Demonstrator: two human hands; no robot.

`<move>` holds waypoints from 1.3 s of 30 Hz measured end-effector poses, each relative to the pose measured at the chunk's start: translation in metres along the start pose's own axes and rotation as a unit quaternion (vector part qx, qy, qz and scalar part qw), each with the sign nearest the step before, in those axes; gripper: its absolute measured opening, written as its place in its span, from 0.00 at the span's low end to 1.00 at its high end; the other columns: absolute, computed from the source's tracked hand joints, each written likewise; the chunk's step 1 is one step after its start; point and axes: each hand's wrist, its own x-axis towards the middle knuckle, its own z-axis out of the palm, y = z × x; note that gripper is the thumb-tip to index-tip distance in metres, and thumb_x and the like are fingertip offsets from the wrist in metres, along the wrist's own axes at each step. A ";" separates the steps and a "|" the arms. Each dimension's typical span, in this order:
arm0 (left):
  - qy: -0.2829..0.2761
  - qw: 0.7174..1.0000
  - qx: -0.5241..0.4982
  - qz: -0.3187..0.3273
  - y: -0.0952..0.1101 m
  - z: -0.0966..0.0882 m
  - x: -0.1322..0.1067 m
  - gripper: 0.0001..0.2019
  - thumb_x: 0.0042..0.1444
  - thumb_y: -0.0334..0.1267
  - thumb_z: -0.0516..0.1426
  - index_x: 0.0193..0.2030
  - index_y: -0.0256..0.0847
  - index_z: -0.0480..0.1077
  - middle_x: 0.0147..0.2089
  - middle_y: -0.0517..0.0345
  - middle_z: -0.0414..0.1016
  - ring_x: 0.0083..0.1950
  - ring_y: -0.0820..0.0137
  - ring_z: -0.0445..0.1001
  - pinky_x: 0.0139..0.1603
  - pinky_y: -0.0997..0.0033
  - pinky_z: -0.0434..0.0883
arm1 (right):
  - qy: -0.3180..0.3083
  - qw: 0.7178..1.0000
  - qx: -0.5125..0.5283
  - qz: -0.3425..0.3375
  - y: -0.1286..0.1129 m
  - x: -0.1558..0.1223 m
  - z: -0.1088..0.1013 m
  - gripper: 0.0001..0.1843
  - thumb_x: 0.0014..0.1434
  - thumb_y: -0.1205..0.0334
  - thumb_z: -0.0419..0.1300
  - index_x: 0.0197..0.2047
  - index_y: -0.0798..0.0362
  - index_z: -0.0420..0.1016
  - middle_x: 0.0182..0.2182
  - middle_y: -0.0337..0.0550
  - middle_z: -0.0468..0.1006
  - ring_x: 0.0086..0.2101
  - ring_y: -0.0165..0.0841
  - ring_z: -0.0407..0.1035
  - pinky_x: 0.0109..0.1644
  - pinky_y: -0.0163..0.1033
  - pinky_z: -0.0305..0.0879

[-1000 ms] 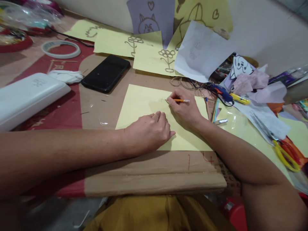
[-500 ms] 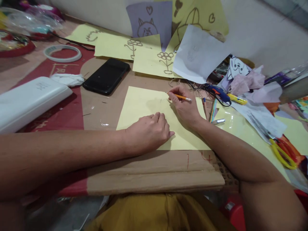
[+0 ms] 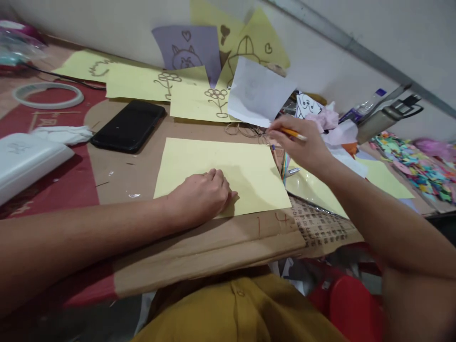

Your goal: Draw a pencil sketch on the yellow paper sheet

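Observation:
My left hand [image 3: 203, 194] rests on a yellow sheet of paper [image 3: 192, 156], its fingers curled and pressed together, with nothing seen in them. The undersides of those fingers are hidden. Raised past the sheet's far right corner, my right hand [image 3: 302, 140] is closed round an orange pencil [image 3: 292, 133]. Its fingertips are at the lower edge of a white sheet [image 3: 258, 90] with a faint drawing; I cannot tell whether they touch it. Just behind the yellow sheet lies a yellow flower drawing [image 3: 194, 102].
A black phone [image 3: 130, 126], a white power bank [image 3: 28, 159] and a roll of tape [image 3: 48, 95] lie to the left. Further drawings lean on the wall, including a purple one [image 3: 188, 47]. Colourful paper scraps [image 3: 416, 164] and a metal bottle [image 3: 381, 118] are at right.
My right hand has lifted off the yellow sheet and moved right and away to the white sheet, still with the pencil. My left hand stays on the paper. The view has swung right.

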 end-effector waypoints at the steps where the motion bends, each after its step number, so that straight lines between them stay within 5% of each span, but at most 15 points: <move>1: -0.001 1.000 0.003 0.005 0.000 0.000 0.000 0.21 0.75 0.41 0.49 0.38 0.30 0.77 0.35 0.43 0.77 0.38 0.58 0.79 0.29 0.67 0.69 | -0.002 0.999 -0.040 -0.007 0.009 -0.011 -0.015 0.08 0.67 0.57 0.62 0.37 0.48 0.80 0.35 0.43 0.82 0.38 0.38 0.73 0.47 0.47 0.67; 5: 0.018 1.000 0.009 0.007 -0.001 -0.001 0.000 0.20 0.74 0.42 0.50 0.36 0.31 0.76 0.33 0.44 0.76 0.35 0.58 0.78 0.27 0.67 0.64 | -0.095 0.986 -0.136 -0.027 0.046 -0.062 -0.049 0.07 0.67 0.59 0.61 0.43 0.49 0.80 0.40 0.49 0.81 0.42 0.43 0.74 0.49 0.50 0.69; 8: 0.029 0.999 0.014 0.005 -0.001 0.001 0.000 0.20 0.73 0.42 0.51 0.36 0.31 0.76 0.33 0.44 0.76 0.34 0.58 0.78 0.25 0.67 0.62 | -0.150 0.975 -0.163 -0.029 0.063 -0.090 -0.045 0.12 0.68 0.59 0.59 0.52 0.49 0.79 0.47 0.54 0.79 0.48 0.46 0.72 0.52 0.52 0.70; 11: 0.029 0.999 0.015 0.003 -0.001 0.002 0.000 0.20 0.74 0.42 0.51 0.36 0.31 0.76 0.33 0.44 0.76 0.34 0.57 0.78 0.25 0.67 0.62 | -0.161 0.968 -0.191 -0.028 0.068 -0.098 -0.032 0.10 0.68 0.58 0.58 0.48 0.50 0.79 0.44 0.55 0.78 0.46 0.47 0.71 0.50 0.52 0.70; 15: 0.020 1.000 0.009 -0.004 0.001 0.001 0.000 0.21 0.74 0.43 0.51 0.38 0.30 0.77 0.34 0.42 0.77 0.34 0.57 0.78 0.25 0.68 0.61 | -0.099 0.980 -0.174 -0.017 0.052 -0.083 -0.019 0.07 0.67 0.58 0.60 0.40 0.50 0.77 0.38 0.51 0.77 0.41 0.44 0.70 0.46 0.50 0.67; 19: -0.012 1.000 0.006 -0.001 0.002 -0.004 0.002 0.20 0.74 0.41 0.50 0.39 0.30 0.78 0.35 0.41 0.78 0.35 0.56 0.79 0.25 0.68 0.62 | -0.005 0.999 0.009 0.051 0.018 -0.050 0.009 0.08 0.63 0.55 0.66 0.38 0.49 0.75 0.32 0.40 0.76 0.32 0.34 0.68 0.39 0.42 0.64; 26: -0.046 0.999 -0.010 0.004 0.004 -0.012 0.006 0.19 0.74 0.38 0.49 0.39 0.31 0.78 0.36 0.39 0.79 0.37 0.55 0.80 0.27 0.66 0.64 | -0.026 0.952 0.275 0.133 -0.011 0.006 0.084 0.11 0.54 0.56 0.71 0.35 0.50 0.74 0.29 0.35 0.75 0.30 0.28 0.66 0.36 0.38 0.63; 30: -0.009 1.000 -0.012 -0.011 0.006 -0.006 0.004 0.22 0.74 0.42 0.49 0.36 0.31 0.77 0.34 0.38 0.79 0.35 0.56 0.79 0.26 0.66 0.63 | -0.020 0.954 0.273 0.123 -0.008 0.018 0.101 0.10 0.55 0.58 0.70 0.34 0.51 0.73 0.30 0.36 0.75 0.32 0.29 0.67 0.38 0.38 0.63; 39: -0.007 1.000 0.017 -0.006 0.007 -0.005 0.003 0.24 0.74 0.41 0.46 0.39 0.28 0.78 0.37 0.32 0.81 0.37 0.51 0.81 0.30 0.62 0.69 | -0.074 0.986 0.138 -0.064 -0.014 0.020 0.119 0.04 0.63 0.60 0.64 0.38 0.48 0.72 0.33 0.38 0.76 0.34 0.33 0.68 0.41 0.41 0.64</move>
